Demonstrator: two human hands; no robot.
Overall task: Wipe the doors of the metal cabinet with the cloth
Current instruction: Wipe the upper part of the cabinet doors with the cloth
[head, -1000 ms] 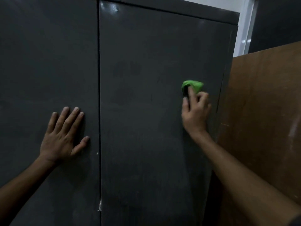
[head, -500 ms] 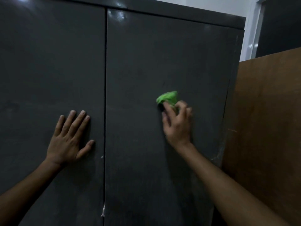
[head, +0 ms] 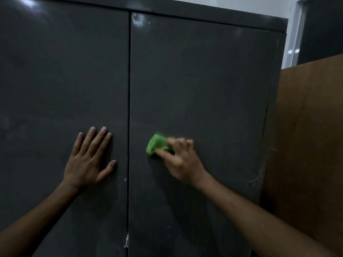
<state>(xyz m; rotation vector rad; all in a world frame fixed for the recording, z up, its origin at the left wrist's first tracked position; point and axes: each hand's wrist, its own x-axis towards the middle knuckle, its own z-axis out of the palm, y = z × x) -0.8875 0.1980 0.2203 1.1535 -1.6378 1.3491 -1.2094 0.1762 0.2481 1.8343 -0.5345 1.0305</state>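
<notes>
Pinching the soft, light cloth (head: 156, 144) bunched against the right door (head: 200, 101) near the seam, the right hand (head: 181, 160) should grip its middle; left hand (head: 87, 160) spread flat on the left door (head: 61, 80).

Left hand (head: 87, 162): bare, no glove, ring or watch showed; the nails were short and plain.
Left forearm (head: 37, 223): bare from the wrist to the frame's lower edge, with no sleeve or cuff in view.
Right hand (head: 182, 160): bare, no glove, ring or band visible; its fingers (head: 165, 154) were smeared by motion blur, so nail detail could not be told.
Right forearm (head: 259, 217): bare along its whole visible length; no sleeve, strap or wristwear showed.
Markings: none could be made out on either arm in the dim light.
</notes>
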